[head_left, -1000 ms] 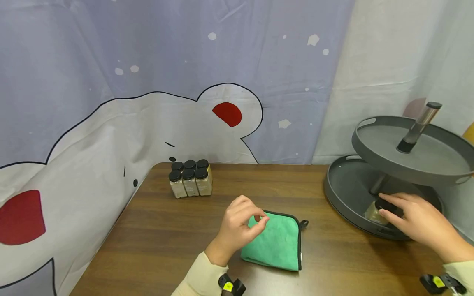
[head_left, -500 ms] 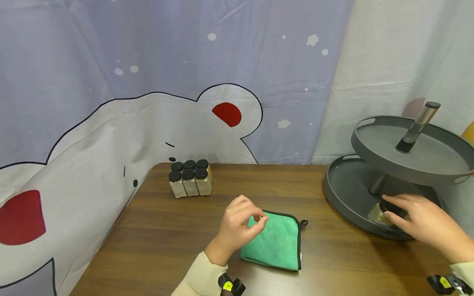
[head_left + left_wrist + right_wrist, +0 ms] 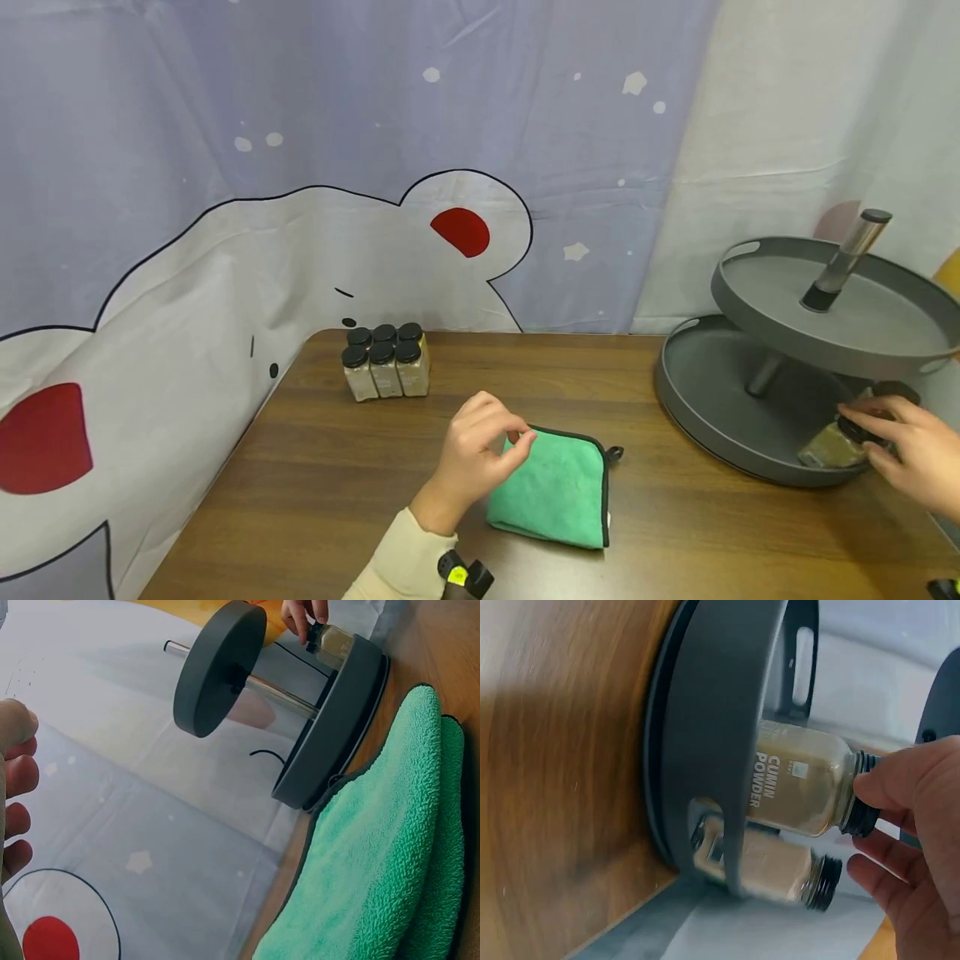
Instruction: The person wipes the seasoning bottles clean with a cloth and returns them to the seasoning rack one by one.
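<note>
My right hand [image 3: 918,450] pinches the black lid of a glass spice jar [image 3: 828,446], its thumb on one side. The label reads "CUMIN POWDER" on this jar [image 3: 802,780] in the right wrist view. It stands near the front right rim of the lower tray [image 3: 720,400] of a grey two-tier turntable. Beside it is another black-lidded jar [image 3: 772,862], partly behind the tray's wall. My left hand [image 3: 480,446] hovers by a folded green towel [image 3: 555,496], holding nothing, with fingers loosely curled and thumb near the index finger.
Several black-lidded spice jars [image 3: 386,371] stand in a tight block at the back left of the wooden table [image 3: 315,492]. The upper tray [image 3: 885,325] overhangs the lower one around a metal post [image 3: 855,250]. A patterned curtain [image 3: 337,125] hangs behind.
My right hand has moved right with the jar. The lower tray has turned, its rim handle slot shifting left at the back. The upper tray and my left hand stay nearly still.
</note>
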`<state>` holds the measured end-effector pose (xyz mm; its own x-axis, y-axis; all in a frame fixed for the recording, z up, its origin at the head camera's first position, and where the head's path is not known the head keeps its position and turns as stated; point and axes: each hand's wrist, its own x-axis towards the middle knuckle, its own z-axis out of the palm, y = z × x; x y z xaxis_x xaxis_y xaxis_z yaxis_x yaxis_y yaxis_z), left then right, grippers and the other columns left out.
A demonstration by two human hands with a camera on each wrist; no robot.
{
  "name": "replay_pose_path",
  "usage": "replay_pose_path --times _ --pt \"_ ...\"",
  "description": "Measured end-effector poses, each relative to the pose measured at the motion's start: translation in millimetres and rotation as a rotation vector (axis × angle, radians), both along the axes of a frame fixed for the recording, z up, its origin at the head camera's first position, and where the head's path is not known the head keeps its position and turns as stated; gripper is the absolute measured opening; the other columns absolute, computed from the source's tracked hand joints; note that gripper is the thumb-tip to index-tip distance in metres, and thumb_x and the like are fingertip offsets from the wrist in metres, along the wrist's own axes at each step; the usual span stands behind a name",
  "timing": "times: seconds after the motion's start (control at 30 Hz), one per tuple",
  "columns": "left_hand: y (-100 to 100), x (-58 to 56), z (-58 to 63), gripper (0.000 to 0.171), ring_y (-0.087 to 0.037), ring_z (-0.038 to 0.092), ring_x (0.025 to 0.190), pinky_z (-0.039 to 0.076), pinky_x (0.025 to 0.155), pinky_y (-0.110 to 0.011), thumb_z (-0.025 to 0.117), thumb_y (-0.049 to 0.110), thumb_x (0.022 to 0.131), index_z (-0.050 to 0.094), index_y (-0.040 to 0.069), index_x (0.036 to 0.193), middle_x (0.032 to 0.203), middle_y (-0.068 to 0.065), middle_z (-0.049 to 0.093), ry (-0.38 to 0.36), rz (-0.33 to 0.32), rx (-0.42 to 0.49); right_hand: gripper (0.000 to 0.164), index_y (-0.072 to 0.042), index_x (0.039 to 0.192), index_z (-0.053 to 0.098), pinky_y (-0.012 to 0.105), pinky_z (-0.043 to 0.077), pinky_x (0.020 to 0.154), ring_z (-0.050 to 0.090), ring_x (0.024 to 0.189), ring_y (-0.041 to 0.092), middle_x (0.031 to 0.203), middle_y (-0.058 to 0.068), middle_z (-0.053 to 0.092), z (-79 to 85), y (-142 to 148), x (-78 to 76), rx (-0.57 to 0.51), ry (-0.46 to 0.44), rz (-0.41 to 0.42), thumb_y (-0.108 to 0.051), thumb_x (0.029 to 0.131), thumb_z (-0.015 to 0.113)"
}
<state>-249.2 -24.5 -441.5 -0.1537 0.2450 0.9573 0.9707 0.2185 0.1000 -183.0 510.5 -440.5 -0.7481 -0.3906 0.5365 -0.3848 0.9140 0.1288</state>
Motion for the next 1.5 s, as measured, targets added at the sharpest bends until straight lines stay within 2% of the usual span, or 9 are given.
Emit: replay_pose_path --times 0.2,0.33,0.4,0.5,0.67,0.8,0.9,1.2,1.5 --pt "-2 1.1 1.7 0.018 -0.015 0.054 0.068 0.047 0.067 -0.026 0.067 0.016 0.095 0.069 0.012 0.078 0.067 0.004 0.061 -0.016 0.017 -0.005 0.061 0.010 0.119 0.064 0.025 0.041 0.062 0.052 0.089 0.040 0.105 0.025 0.056 -0.4 9 -1.7 -0.086 -0.049 -0.055 0.016 0.059 0.075" --pt "-7 -2.2 2.5 0.012 -0.015 0.054 0.069 0.046 0.067 -0.027 0.068 0.009 0.090 0.069 0.011 0.078 0.068 0.004 0.062 -0.035 0.068 -0.002 0.039 0.009 0.112 0.065 0.048 0.047 0.063 0.053 0.090 0.046 0.108 0.029 0.054 9.2 -4 -0.9 -0.071 -0.097 -0.120 0.002 0.074 0.074" --pt "-17 -7.6 1.1 0.008 -0.017 0.056 0.070 0.046 0.068 -0.029 0.068 0.007 0.086 0.070 0.010 0.079 0.071 0.003 0.063 -0.069 0.157 0.025 0.031 0.006 0.110 0.065 0.055 0.045 0.065 0.052 0.086 0.046 0.106 0.030 0.054 14.5 -17 -0.6 -0.082 -0.038 -0.123 -0.019 0.093 0.067" --pt "-46 -25.1 -4.9 0.004 -0.026 0.057 0.077 0.045 0.073 -0.037 0.067 0.007 0.083 0.071 0.006 0.085 0.081 -0.005 0.066 -0.167 0.385 0.110 0.038 0.003 0.109 0.066 0.061 0.042 0.071 0.054 0.086 0.047 0.107 0.029 0.056 23.0 -52 1.7 -0.126 0.054 -0.104 -0.032 0.100 0.055" --pt "-127 -66.9 -29.2 0.032 -0.041 0.046 0.107 0.038 0.088 -0.053 0.066 0.010 0.088 0.067 0.007 0.120 0.117 -0.020 0.052 -0.568 0.747 0.276 0.013 -0.009 0.093 0.073 0.057 0.048 0.068 0.065 0.080 0.037 0.093 0.010 0.070 23.1 -133 10.6 -0.170 0.014 -0.072 -0.018 0.083 0.069" --pt "-178 -88.5 -52.6 0.055 -0.038 0.036 0.121 0.036 0.096 -0.056 0.060 0.017 0.095 0.046 0.022 0.149 0.139 -0.022 0.034 -1.001 0.747 0.238 0.007 -0.024 0.082 0.072 0.039 0.049 0.053 0.060 0.063 0.009 0.077 -0.014 0.066 4.9 -190 16.9 -0.179 -0.108 -0.043 -0.018 0.081 0.075" --pt "-197 -95.5 -62.7 0.063 -0.036 0.041 0.112 0.039 0.089 -0.053 0.056 0.020 0.099 0.034 0.027 0.157 0.143 -0.024 0.033 -1.182 0.642 0.125 0.009 -0.029 0.084 0.071 0.028 0.046 0.052 0.054 0.065 -0.001 0.078 -0.023 0.060 -10.2 -225 16.7 -0.191 -0.168 0.025 -0.021 0.083 0.075" --pt "-199 -94.7 -69.8 0.062 -0.033 0.045 0.098 0.040 0.079 -0.046 0.065 0.013 0.095 0.039 0.020 0.151 0.128 -0.023 0.045 -1.108 0.661 0.038 0.012 -0.019 0.094 0.072 0.035 0.055 0.078 0.061 0.091 0.011 0.101 -0.010 0.063 -33.8 -296 6.6 -0.254 -0.212 0.235 -0.020 0.083 0.078" --pt "-165 -42.4 -77.9 0.060 -0.032 0.052 0.096 0.045 0.078 -0.043 0.074 0.008 0.086 0.049 0.014 0.140 0.124 -0.022 0.050 -0.968 0.583 -0.015 0.062 -0.014 0.124 0.064 0.052 0.050 0.096 0.057 0.119 0.032 0.128 0.013 0.059 -52.1 -338 12.5 -0.172 -0.399 0.248 -0.045 0.075 0.085"
